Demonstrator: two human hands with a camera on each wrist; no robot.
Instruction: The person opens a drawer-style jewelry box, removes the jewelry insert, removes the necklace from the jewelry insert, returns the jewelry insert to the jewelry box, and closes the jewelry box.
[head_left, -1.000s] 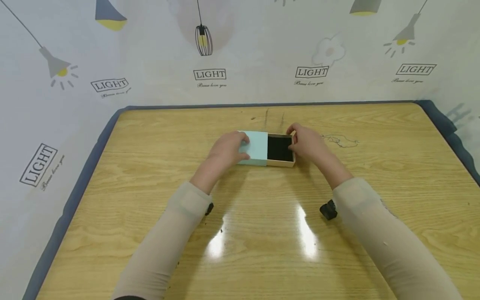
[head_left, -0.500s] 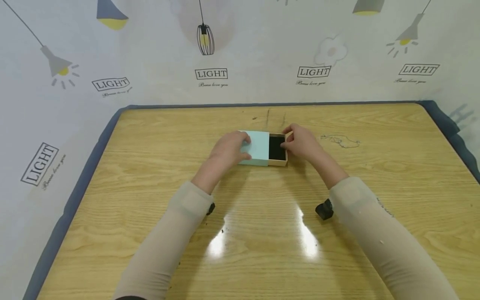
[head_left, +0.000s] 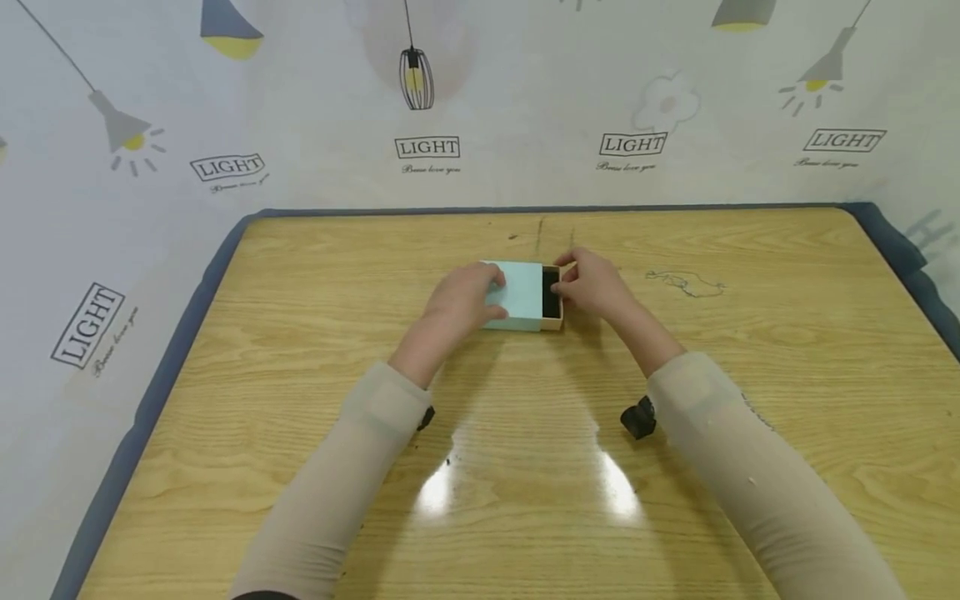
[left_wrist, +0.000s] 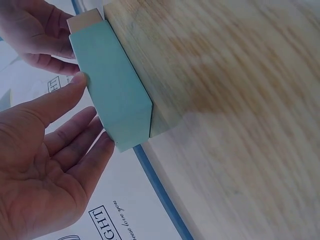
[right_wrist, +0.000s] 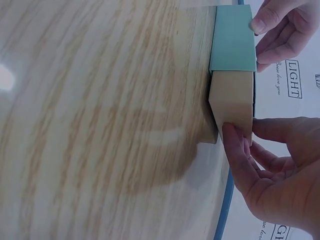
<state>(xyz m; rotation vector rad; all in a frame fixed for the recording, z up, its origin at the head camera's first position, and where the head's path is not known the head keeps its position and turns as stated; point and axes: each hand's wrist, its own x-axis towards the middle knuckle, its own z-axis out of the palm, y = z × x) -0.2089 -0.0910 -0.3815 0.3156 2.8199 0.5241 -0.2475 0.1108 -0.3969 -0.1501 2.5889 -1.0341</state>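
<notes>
A pale turquoise box sleeve (head_left: 522, 293) lies on the table, with a tan inner drawer (right_wrist: 231, 102) sticking a short way out of its right end. Black lining (head_left: 551, 293) shows inside the drawer. My left hand (head_left: 463, 297) holds the sleeve's left part, thumb on the near side and fingers toward the far side. In the left wrist view the thumb (left_wrist: 75, 87) touches the sleeve's edge. At the drawer's right end, my right hand (head_left: 596, 283) pinches the end wall between thumb and fingers, as the right wrist view shows.
The wood-grain table (head_left: 525, 500) has a dark blue edge along the printed wall (head_left: 525, 92). A thin scribbled line (head_left: 686, 283) marks the tabletop right of the box. Small black devices (head_left: 639, 418) sit under both wrists.
The right hand has moved left, and the drawer has slid further into the sleeve, so less black lining shows. The left hand stays on the sleeve.
</notes>
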